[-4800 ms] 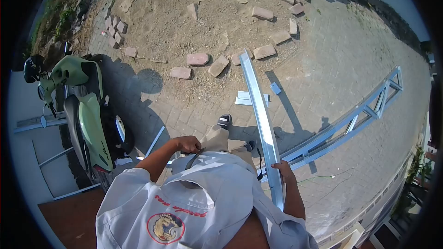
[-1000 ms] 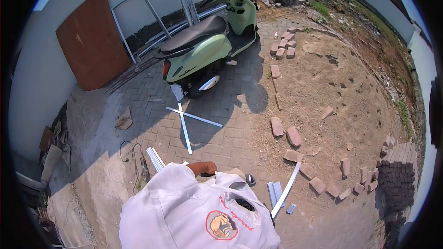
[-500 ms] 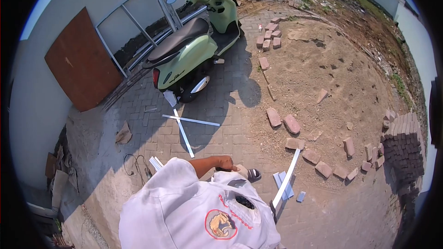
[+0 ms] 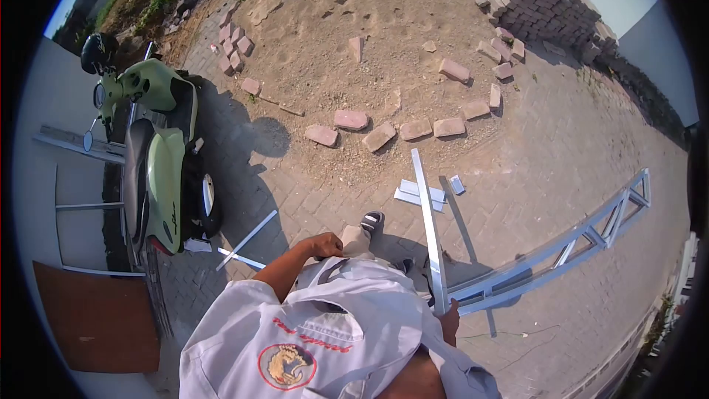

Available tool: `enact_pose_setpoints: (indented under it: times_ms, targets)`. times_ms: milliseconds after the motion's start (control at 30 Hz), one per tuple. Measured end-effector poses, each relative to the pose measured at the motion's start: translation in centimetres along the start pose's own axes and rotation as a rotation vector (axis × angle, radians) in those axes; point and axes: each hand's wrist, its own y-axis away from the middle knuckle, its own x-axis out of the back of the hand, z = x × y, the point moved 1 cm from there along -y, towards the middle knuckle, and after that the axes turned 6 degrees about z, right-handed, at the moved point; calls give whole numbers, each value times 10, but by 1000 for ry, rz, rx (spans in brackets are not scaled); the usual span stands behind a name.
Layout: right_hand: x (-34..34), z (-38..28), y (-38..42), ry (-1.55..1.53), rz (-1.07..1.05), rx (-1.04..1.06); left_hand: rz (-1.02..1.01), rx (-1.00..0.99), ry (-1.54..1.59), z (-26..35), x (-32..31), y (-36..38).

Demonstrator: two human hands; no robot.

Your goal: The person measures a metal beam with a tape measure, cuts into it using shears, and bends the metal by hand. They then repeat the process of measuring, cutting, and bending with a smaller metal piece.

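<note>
My right hand [image 4: 450, 316] is closed around the near end of a long, straight silver metal channel [image 4: 427, 230], low at my right side. The channel slants forward, away from me, past some short metal pieces [image 4: 419, 195] on the paving. My left hand [image 4: 325, 244] is curled into a fist in front of my waist, by my trouser leg [image 4: 355, 239]; its fingers face away, so whatever may be in them is hidden. To the right of my right hand lies a metal truss [image 4: 550, 257] with diagonal braces, its near end partly behind the channel and hand.
A green scooter [image 4: 164, 185] stands at left, near two crossed metal strips [image 4: 247, 240] and a brown board [image 4: 96, 318]. Ahead, loose paving bricks [image 4: 379, 137] edge a sand heap [image 4: 347, 37]. Stacked bricks [image 4: 543, 4] stand at the far right. A small metal piece [image 4: 457, 185] lies beyond the truss.
My view has swung to the right, bringing the truss and my right hand into sight. The channel now points more straight ahead. My left hand stays curled at my waist.
</note>
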Motion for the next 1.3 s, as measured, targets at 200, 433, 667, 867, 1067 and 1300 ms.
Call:
enact_pose_setpoints:
  times_ms: [200,433,667,867,1067,1300]
  targets:
    - [-20,-2,38,-14,77,-152,-187,12,-153,32,36,-38]
    - [-35,-14,74,-55,121,-230,-415,-212,-546,78,53,-87]
    - [-49,27,48,-133,122,-214,-450,-205,-662,97,39,-67]
    - [-50,54,-9,-114,95,-144,-623,-50,-609,148,33,-15]
    - [-70,69,-88,-108,117,-38,-665,50,-751,149,27,-87]
    - [-138,77,-209,-152,116,48,-567,-77,-641,173,-13,-284]
